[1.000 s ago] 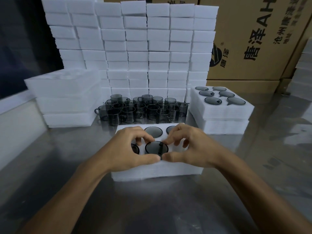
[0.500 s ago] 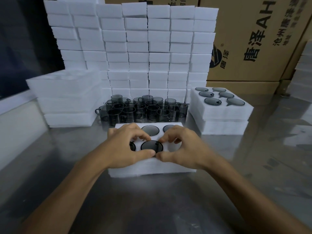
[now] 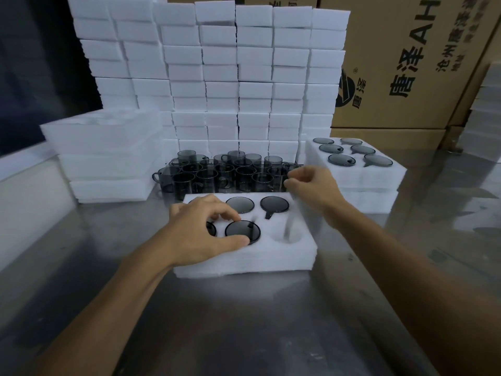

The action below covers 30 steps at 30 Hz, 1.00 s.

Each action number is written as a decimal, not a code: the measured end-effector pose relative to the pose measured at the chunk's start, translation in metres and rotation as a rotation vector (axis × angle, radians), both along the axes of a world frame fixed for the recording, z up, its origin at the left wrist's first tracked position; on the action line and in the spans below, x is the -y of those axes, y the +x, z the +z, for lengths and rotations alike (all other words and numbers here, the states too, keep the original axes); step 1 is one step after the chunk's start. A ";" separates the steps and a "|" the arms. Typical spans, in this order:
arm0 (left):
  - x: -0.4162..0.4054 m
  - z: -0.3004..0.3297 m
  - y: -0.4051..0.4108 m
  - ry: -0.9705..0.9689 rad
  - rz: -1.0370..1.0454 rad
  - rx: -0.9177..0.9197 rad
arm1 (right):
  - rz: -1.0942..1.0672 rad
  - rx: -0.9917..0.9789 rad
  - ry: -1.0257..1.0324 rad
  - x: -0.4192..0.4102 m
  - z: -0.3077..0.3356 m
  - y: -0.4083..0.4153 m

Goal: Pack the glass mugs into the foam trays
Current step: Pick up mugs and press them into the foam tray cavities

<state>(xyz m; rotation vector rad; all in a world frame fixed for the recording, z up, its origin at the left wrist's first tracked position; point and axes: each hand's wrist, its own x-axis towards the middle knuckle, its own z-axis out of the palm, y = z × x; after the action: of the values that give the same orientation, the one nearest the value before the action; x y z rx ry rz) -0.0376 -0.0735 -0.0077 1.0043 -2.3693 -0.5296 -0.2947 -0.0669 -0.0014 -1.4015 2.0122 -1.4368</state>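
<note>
A white foam tray (image 3: pixel 271 256) lies in front of me on the steel table. Dark glass mugs fill its back middle hole (image 3: pixel 240 204) and back right hole (image 3: pixel 274 204). Another mug (image 3: pixel 241 231) sits in the front middle hole. My left hand (image 3: pixel 200 232) rests on the tray, thumb and forefinger curled round that mug's rim, and hides the left holes. The front right hole (image 3: pixel 287 236) is empty. My right hand (image 3: pixel 311 188) is blurred at the right end of the loose mugs (image 3: pixel 225 175), fingers curled by the end mug; its grip is unclear.
A filled foam tray (image 3: pixel 379 175) tops a short stack at the right. More foam trays (image 3: pixel 108 147) are piled at the left. A wall of foam blocks (image 3: pixel 244 77) and cardboard boxes (image 3: pixel 406 63) stand behind. Bare steel table (image 3: pixel 244 321) lies near me.
My right hand left the front middle mug and moved up and right to the loose mugs. My left hand stays on the tray at that mug.
</note>
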 end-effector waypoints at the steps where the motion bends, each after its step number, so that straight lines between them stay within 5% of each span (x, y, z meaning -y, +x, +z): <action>1: 0.000 -0.001 -0.001 0.000 -0.001 -0.002 | -0.012 0.017 0.034 0.009 0.001 -0.006; 5: -0.001 -0.002 -0.002 -0.012 -0.011 -0.037 | -0.044 -0.064 0.199 0.039 -0.001 -0.017; 9: 0.005 -0.001 0.002 0.106 -0.040 -0.278 | -0.024 -0.127 0.367 0.055 -0.008 -0.017; 17: 0.016 -0.001 0.005 0.157 0.122 -0.598 | -0.003 -0.099 0.398 0.069 -0.012 -0.014; 30: 0.019 -0.006 0.004 0.134 0.155 -0.617 | 0.179 0.193 0.371 0.066 -0.019 -0.016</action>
<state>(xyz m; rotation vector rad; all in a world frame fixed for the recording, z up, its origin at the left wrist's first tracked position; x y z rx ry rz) -0.0334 -0.0922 -0.0138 0.9072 -1.7158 -0.8111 -0.3106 -0.1328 -0.0199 -1.1986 1.8587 -1.0157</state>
